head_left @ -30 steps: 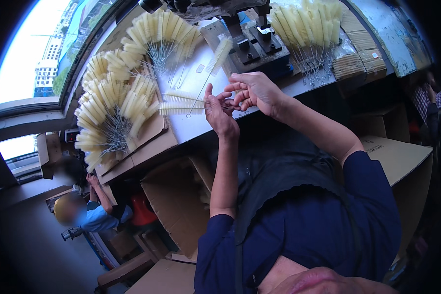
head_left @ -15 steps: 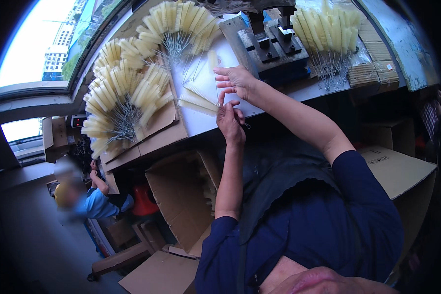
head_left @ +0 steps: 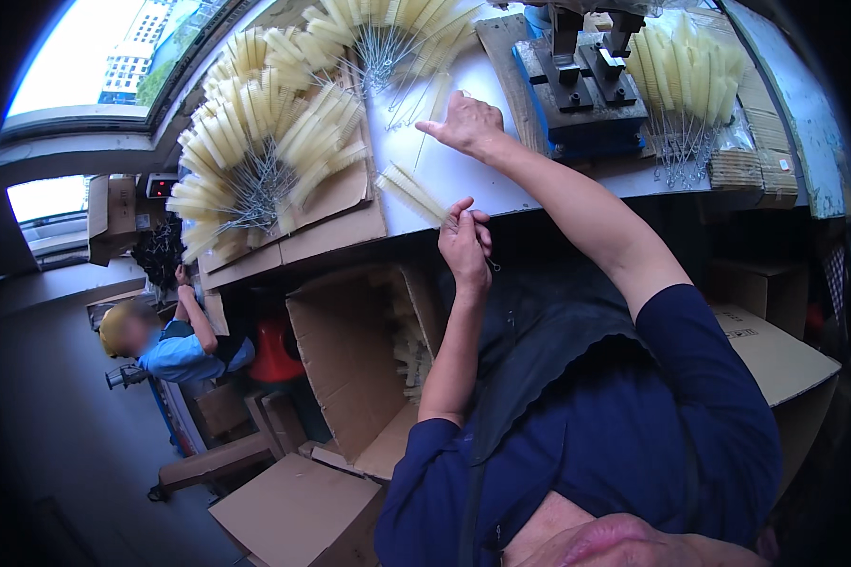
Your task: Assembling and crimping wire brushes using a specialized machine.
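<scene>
Left hand (head_left: 465, 248) with fingers curled tight around brushes (head_left: 410, 196), bristles over the white table (head_left: 501, 181); right hand (head_left: 470, 123) beside another brush (head_left: 440, 94), thumb extended, grip indistinct; brush heap (head_left: 255, 142) lies left, press (head_left: 581, 85) stands right.

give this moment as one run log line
left hand: holding pale brushes | right hand: at another brush, grip unclear | bench: brush piles, black-and-blue machine

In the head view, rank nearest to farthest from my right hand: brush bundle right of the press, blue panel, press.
From the right hand:
1. Press, to its right.
2. Brush bundle, beyond the press.
3. Blue panel, far right.
</scene>
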### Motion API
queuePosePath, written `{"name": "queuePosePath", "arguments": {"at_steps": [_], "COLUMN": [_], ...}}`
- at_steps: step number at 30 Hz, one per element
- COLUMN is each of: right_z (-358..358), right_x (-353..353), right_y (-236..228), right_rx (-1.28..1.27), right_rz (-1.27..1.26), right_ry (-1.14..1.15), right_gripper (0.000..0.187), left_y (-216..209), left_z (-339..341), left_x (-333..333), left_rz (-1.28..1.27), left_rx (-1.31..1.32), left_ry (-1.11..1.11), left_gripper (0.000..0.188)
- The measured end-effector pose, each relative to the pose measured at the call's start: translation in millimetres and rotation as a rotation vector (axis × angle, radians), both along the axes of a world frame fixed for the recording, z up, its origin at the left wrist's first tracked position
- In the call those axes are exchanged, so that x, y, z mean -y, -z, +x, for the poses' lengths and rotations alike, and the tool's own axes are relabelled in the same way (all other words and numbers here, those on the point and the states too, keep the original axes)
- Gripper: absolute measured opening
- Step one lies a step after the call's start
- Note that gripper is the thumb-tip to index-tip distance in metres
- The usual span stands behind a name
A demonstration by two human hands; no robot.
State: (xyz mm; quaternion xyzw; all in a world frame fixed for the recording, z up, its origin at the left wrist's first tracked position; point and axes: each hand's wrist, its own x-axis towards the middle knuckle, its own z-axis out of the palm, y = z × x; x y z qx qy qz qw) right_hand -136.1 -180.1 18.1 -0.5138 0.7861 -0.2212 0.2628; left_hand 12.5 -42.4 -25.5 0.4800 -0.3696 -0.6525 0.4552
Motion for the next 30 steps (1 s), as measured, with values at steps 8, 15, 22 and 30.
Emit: {"name": "queuePosePath", "arguments": {"at_steps": [8,15,22,30], "right_z": [5,5,22,-12], "right_x": [31,-24,-129,-183], "right_y": [6,30,16,9], "right_rx": [-0.242,0.007,-0.051,-0.074], "right_rz": [0.068,-0.059,-0.389,-0.447], "right_ry": [-0.118,0.05,-0.099,-0.272], "right_gripper": [0.046,0.03,0.017,0.02], "left_y": [4,-10,-32,-32], "left_z": [1,5,-24,-43], "left_x": [-20,-13,50,55], "left_rz": [-0.026,-0.067,-0.131,-0.091], "left_rx": [-0.012,-0.007,-0.013,-0.127], "left_ry": [0.038,-0.08,-0.12,0.066], "left_gripper": [0.023,0.023,0.026,0.035]}}
